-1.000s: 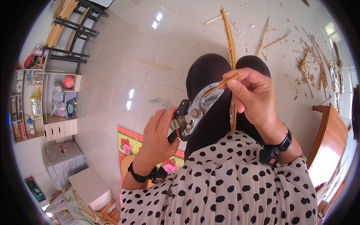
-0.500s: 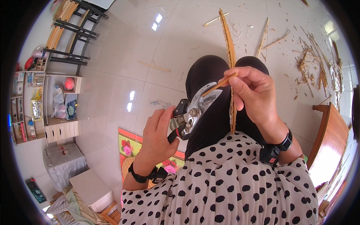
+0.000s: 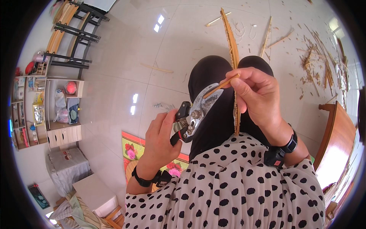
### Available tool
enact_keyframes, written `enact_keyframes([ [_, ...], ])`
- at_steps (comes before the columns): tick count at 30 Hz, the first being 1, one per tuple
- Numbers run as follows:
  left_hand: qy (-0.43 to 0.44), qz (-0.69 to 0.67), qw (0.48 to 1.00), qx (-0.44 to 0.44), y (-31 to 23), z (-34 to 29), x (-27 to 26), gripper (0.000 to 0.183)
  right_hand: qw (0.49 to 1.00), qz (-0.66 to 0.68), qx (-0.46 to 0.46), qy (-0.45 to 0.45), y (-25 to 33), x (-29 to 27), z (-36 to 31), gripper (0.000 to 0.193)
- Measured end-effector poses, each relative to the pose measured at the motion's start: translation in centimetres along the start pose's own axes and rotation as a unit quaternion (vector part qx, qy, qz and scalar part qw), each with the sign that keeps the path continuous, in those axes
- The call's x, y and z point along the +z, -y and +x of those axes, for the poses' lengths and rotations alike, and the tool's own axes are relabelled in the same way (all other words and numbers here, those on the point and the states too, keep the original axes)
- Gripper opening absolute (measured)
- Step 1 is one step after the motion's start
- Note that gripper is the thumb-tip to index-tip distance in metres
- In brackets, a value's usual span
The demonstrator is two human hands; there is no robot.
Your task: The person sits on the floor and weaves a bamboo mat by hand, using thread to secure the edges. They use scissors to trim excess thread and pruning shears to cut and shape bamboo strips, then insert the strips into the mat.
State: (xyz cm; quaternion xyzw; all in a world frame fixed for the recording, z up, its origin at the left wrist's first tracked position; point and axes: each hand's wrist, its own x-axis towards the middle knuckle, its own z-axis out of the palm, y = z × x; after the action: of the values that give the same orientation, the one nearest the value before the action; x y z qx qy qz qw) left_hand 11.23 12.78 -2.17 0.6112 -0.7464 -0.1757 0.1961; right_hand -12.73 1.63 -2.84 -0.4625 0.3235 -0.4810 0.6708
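Observation:
My left hand [image 3: 162,137] is wrapped round the handles of a pair of pruning shears [image 3: 196,114], whose metal blades point up and to the right. Between the blades lies the lower end of a thin yellowish-brown stick [image 3: 221,86]. The stick's other end is pinched by the thumb and fingers of my right hand [image 3: 255,89]. A long strip of the same woody colour [image 3: 230,42], with a rough, notched edge, lies upright between my knees and passes behind my right hand. Both hands are above my dark-trousered lap.
Cut sticks and chips [image 3: 320,68] litter the tiled floor at the far right. A few loose sticks [image 3: 267,36] lie ahead. To the right is a wooden bench-like piece [image 3: 337,133]; a flowered mat [image 3: 133,149] lies at left. Shelves [image 3: 63,103] stand farther left.
The shears and the stick have shifted very slightly to the left, with the stick still between the blades. Otherwise the hands keep their hold.

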Motion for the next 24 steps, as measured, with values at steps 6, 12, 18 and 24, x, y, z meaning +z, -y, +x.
enact_keyframes([
  [6,0.006,-0.022,1.000,-0.003,0.19,-0.04,-0.08,0.072,1.000,-0.008,0.001,-0.001,0.14,-0.01,0.02,0.013],
  [12,-0.003,0.004,1.000,0.010,0.19,0.16,-0.30,0.074,1.000,-0.020,0.007,0.006,0.18,0.06,-0.09,0.014],
  [18,0.001,0.001,1.000,0.005,0.04,0.26,-0.25,0.075,1.000,-0.002,0.005,0.008,0.03,0.11,-0.11,0.014],
  [24,0.003,0.001,1.000,0.009,0.27,0.08,-0.11,0.075,1.000,-0.012,0.011,0.005,-0.08,0.19,-0.14,0.014],
])
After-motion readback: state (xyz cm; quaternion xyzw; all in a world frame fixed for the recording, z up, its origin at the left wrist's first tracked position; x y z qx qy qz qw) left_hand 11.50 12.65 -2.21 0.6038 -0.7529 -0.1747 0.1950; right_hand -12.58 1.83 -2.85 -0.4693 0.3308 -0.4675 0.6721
